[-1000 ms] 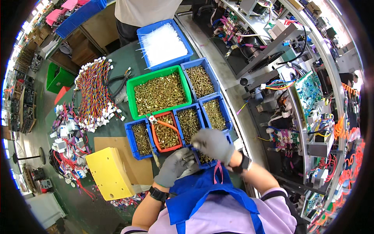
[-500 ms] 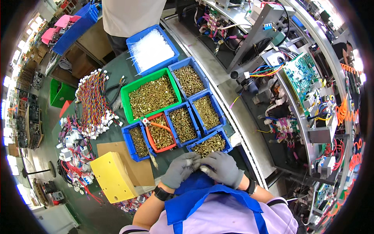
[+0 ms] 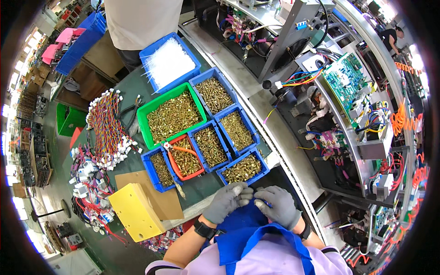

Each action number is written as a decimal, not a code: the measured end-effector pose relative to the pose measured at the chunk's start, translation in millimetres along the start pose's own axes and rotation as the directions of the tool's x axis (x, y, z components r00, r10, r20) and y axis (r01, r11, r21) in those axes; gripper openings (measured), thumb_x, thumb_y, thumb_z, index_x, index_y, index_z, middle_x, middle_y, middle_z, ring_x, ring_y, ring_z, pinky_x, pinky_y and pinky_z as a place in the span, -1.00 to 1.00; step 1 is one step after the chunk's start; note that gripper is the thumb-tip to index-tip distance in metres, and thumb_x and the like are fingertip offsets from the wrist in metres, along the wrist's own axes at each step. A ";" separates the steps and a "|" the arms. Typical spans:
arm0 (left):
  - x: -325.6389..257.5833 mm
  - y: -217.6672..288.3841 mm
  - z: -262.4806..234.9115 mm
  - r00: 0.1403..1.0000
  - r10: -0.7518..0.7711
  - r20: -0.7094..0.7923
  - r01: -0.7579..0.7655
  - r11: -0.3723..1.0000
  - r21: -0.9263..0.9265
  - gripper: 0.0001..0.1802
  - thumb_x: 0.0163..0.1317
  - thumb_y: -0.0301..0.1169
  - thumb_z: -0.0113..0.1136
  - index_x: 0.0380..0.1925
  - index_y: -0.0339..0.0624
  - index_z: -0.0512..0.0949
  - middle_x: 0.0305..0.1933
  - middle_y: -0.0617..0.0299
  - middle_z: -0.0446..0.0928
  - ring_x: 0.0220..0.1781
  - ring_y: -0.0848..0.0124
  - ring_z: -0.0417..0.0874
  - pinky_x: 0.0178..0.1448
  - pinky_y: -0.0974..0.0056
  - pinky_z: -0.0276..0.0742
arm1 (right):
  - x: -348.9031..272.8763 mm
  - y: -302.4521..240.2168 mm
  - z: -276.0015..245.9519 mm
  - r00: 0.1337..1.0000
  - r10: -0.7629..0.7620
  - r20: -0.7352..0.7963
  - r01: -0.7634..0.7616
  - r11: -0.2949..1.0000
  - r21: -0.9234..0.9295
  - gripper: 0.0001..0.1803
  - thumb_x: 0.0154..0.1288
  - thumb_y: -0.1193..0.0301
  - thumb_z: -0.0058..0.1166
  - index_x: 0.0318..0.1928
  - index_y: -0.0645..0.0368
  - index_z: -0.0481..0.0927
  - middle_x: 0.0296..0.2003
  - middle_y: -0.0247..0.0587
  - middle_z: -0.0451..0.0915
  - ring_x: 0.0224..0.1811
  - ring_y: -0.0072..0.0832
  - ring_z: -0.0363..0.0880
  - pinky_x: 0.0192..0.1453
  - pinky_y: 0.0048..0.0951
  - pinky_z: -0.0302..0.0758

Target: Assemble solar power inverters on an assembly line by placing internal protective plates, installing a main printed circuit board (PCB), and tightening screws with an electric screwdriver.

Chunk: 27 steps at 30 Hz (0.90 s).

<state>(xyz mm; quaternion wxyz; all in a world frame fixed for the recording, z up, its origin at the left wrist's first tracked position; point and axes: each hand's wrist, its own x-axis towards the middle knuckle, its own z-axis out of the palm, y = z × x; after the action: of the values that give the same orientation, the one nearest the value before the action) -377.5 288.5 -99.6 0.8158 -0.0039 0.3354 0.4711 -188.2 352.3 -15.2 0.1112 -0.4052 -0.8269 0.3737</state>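
My left hand (image 3: 227, 202), in a grey glove, is held in front of my blue apron (image 3: 244, 216) with its fingers curled and the thumb over them. Facing it is my gloved right hand (image 3: 279, 207), its fingers bent inward, a small gap between the two. Whatever either hand pinches is hidden or too small to name. Just beyond them sits the nearest blue bin (image 3: 261, 174), holding brass-coloured screws (image 3: 243, 168). An orange-red bin (image 3: 173, 162) of similar pieces has orange-handled pliers (image 3: 184, 150) lying across it.
A green bin (image 3: 145, 124) and more blue bins hold brass-coloured pieces. A blue tray (image 3: 195, 72) carries white strips. Wire bundles (image 3: 107, 130), yellow sheets (image 3: 136, 211) and cardboard (image 3: 167, 201) lie leftward. A person (image 3: 142, 23) stands beyond; a rack of electronics (image 3: 348, 85) is right.
Both hands have drawn back from the nearest bin toward my body and moved slightly apart. The view has shifted a little, and the bins look unchanged.
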 end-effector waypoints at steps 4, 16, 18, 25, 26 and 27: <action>17.9 -13.7 3.8 0.993 -0.096 -0.072 0.082 0.981 -0.173 -0.44 0.35 -0.15 0.06 0.16 -0.38 0.36 0.14 -0.10 0.46 0.12 0.12 0.53 0.19 0.10 0.51 | -16.1 3.0 -5.3 0.999 0.038 -0.026 -0.039 0.999 -0.033 -0.79 0.11 0.32 0.20 -0.21 0.04 0.62 -0.34 -0.21 0.58 -0.28 -0.18 0.56 -0.20 -0.22 0.49; -23.4 -103.2 33.5 0.997 0.067 0.048 -0.051 0.956 -0.290 -0.22 0.24 0.20 0.03 0.14 -0.32 0.37 0.21 -0.09 0.39 0.20 0.07 0.44 0.29 0.01 0.41 | -143.4 24.6 -15.0 0.997 -0.015 -0.073 0.014 1.000 -0.015 -0.79 0.15 0.30 0.16 -0.20 0.03 0.62 -0.35 -0.20 0.58 -0.27 -0.18 0.56 -0.19 -0.20 0.48; -27.9 -132.3 34.1 0.998 0.059 0.019 -0.048 0.937 -0.347 -0.37 0.28 0.11 0.06 0.04 -0.26 0.44 0.11 -0.03 0.46 0.10 0.14 0.52 0.18 0.08 0.51 | -174.9 33.2 -15.2 0.996 0.007 -0.084 -0.007 1.000 -0.009 -0.79 0.15 0.28 0.17 -0.20 0.02 0.62 -0.34 -0.20 0.58 -0.26 -0.18 0.56 -0.18 -0.18 0.47; -55.7 -208.3 27.0 0.947 -0.089 -0.309 -0.039 0.923 -0.384 -0.57 0.36 -0.11 0.02 0.02 -0.23 0.42 0.11 0.03 0.46 0.10 0.19 0.49 0.16 0.08 0.48 | -219.6 42.4 -9.8 1.000 0.018 -0.011 -0.018 1.000 -0.010 -0.78 0.18 0.23 0.15 -0.20 0.01 0.64 -0.30 -0.21 0.60 -0.22 -0.18 0.56 -0.15 -0.18 0.46; -59.8 -208.2 23.5 0.949 -0.092 -0.303 -0.044 0.909 -0.414 -0.58 0.35 -0.14 0.03 0.03 -0.22 0.42 0.11 0.03 0.45 0.13 0.19 0.47 0.19 0.07 0.45 | -217.0 40.8 -9.7 1.000 -0.007 -0.002 0.007 1.000 -0.025 -0.78 0.19 0.24 0.14 -0.19 0.00 0.64 -0.29 -0.21 0.60 -0.21 -0.18 0.56 -0.14 -0.19 0.46; -62.7 -206.7 19.8 0.953 -0.057 -0.298 -0.074 0.908 -0.413 -0.58 0.35 -0.14 0.03 0.03 -0.22 0.42 0.11 0.03 0.45 0.13 0.19 0.47 0.19 0.07 0.45 | -213.1 39.1 -9.7 0.999 -0.038 -0.007 0.038 0.999 -0.013 -0.78 0.19 0.24 0.14 -0.19 0.00 0.64 -0.29 -0.21 0.60 -0.21 -0.18 0.56 -0.14 -0.19 0.46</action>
<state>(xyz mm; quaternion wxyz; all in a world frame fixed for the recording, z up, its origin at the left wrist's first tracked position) -228.0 131.9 -113.7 0.7325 -0.2497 0.3478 0.5293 -22.7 212.3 -10.7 0.1187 -0.3913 -0.8365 0.3648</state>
